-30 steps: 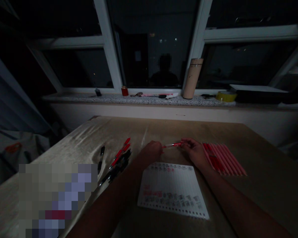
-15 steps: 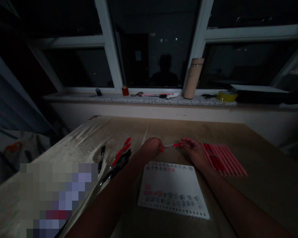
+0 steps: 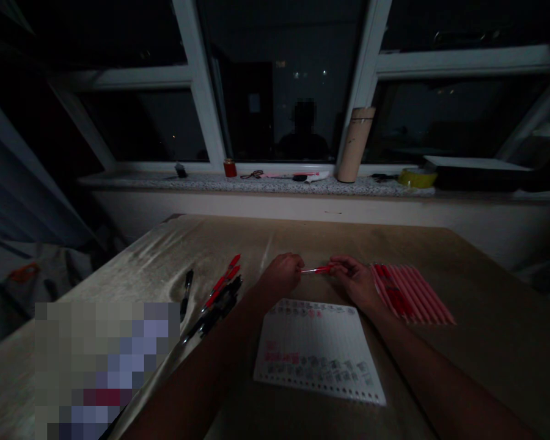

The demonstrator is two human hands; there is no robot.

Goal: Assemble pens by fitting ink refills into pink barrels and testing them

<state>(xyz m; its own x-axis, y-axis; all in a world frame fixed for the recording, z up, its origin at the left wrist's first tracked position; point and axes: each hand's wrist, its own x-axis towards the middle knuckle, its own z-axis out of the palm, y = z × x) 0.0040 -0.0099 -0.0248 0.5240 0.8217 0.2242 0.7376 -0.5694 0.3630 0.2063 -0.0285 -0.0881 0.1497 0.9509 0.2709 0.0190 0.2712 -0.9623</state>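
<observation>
Between my two hands a red pen (image 3: 316, 270) lies sideways above the table, clear toward the left and red toward the right. My left hand (image 3: 284, 270) is closed on its left end. My right hand (image 3: 352, 278) pinches its red right end, and the fingertips partly hide it. Just below the hands rests a sheet of lined paper (image 3: 318, 342) with punched holes along its near edge and rows of grey and pink marks. Red pens (image 3: 220, 283) and black pens (image 3: 222, 308) lie in a group left of my left forearm.
Right of my right hand is a row of pink pencils (image 3: 421, 293) with red pens (image 3: 396, 299) beside them. A lone black pen (image 3: 187, 293) lies at left. The windowsill (image 3: 201, 182) holds a tan cylinder (image 3: 355, 146), yellow tape (image 3: 417, 178) and a small red jar (image 3: 230, 168).
The red tip that showed by my left fingers is no longer visible there. My right hand has shifted slightly left, and more red shows along the pen between the hands.
</observation>
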